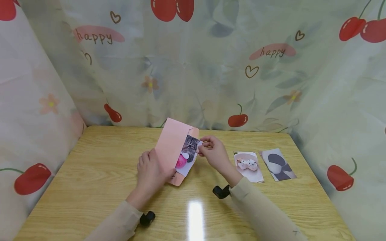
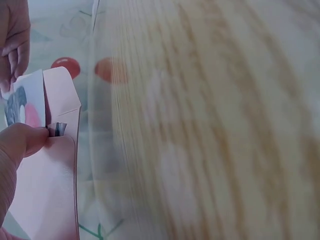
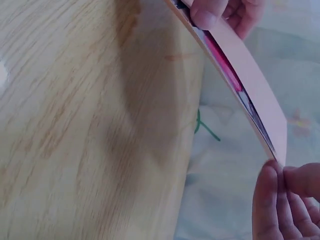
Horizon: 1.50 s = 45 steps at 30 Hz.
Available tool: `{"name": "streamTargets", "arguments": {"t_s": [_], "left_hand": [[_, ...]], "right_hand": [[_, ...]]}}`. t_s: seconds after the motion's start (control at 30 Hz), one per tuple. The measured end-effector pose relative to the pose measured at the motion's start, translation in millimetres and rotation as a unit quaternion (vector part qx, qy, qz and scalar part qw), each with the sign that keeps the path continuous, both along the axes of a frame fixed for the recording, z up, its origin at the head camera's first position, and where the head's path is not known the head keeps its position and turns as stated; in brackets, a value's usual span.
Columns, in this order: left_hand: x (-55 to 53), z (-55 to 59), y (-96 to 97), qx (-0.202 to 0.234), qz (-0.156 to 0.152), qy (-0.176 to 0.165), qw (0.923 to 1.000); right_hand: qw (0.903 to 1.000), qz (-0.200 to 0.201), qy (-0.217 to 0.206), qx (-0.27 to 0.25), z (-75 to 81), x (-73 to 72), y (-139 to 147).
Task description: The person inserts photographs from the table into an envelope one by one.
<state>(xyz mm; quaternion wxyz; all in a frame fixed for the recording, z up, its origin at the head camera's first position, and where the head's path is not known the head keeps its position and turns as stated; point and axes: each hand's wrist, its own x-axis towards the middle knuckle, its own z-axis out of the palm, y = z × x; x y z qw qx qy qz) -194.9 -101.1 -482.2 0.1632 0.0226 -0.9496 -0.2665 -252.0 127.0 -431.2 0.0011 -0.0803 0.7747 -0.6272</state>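
A pink envelope (image 1: 170,144) is held tilted above the table by my left hand (image 1: 150,172), whose thumb (image 2: 30,140) presses near its opening. Partly inside the envelope sits a photo of a cat with a pink ball (image 1: 190,149); its right part sticks out. My right hand (image 1: 214,154) pinches the outer corner of that photo between thumb and fingertips. A small patterned bit (image 2: 59,129) shows at the envelope's mouth in the left wrist view; what it belongs to is unclear. The photo's edge appears as a thin strip in the right wrist view.
Right of my hands, two more photos lie side by side on the wooden table (image 1: 99,160): one with small white figures (image 1: 248,169) and one with grey and white shapes (image 1: 278,165). A cherry-patterned curtain (image 1: 187,90) encloses the table's back and sides.
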Motion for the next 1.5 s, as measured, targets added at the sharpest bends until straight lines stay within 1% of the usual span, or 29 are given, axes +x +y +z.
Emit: {"name": "streamTargets", "arguments": {"t_s": [0.07,0.13,0.2,0.23,0.3,0.37,0.47,0.67,0.77,0.93,1.17,1.37,1.5], "left_hand": [[0.1,-0.6,0.1,-0.003,0.0,-0.001,1.0],[0.1,-1.1,-0.1,-0.007,0.001,-0.001,1.0],[-0.1,-1.5,-0.1,-0.011,0.0,0.0,0.9999],[-0.1,-1.7,-0.2,-0.014,0.0,0.001,0.9999],[-0.1,-1.7,-0.4,-0.017,-0.001,0.003,0.9999],[0.2,-1.5,-0.6,-0.018,-0.002,0.005,0.9998],[1.5,-0.7,-0.8,-0.016,-0.005,0.0,0.9999],[4.8,0.1,1.0,-0.006,-0.014,-0.043,0.999],[6.0,0.8,2.4,0.0,-0.013,-0.053,0.9985],[7.3,1.6,4.2,0.011,-0.015,-0.049,0.9986],[7.7,1.5,4.7,0.011,-0.017,-0.051,0.9985],[8.2,1.0,3.9,0.015,-0.016,-0.057,0.9981],[8.2,1.1,3.8,0.016,-0.017,-0.057,0.9981]], "right_hand": [[0.9987,-0.023,0.026,0.036,-1.2,0.3,-1.7],[0.9951,-0.043,0.052,0.072,-2.0,1.0,-4.0],[0.9914,-0.057,0.066,0.097,-2.1,1.7,-6.7],[0.991,-0.059,0.065,0.101,-2.5,1.8,-7.9],[0.9936,-0.053,0.049,0.087,-2.8,1.9,-10.1],[0.9966,-0.047,0.024,0.063,-3.1,1.3,-11.6],[0.9986,-0.041,-0.007,0.033,-5.2,-1.2,-12.6],[0.9979,-0.051,-0.038,0.01,-15.3,-8.9,-14.0],[0.9977,-0.051,-0.045,0.001,-19.1,-9.9,-17.9],[0.998,-0.036,-0.052,-0.003,-21.8,-8.9,-26.8],[0.9982,-0.016,-0.055,0.017,-22.6,-6.1,-34.7],[0.9984,0.004,-0.054,0.018,-25.3,-6.3,-35.1],[0.9981,0.01,-0.053,0.029,-26.4,-6.7,-34.1]]}}
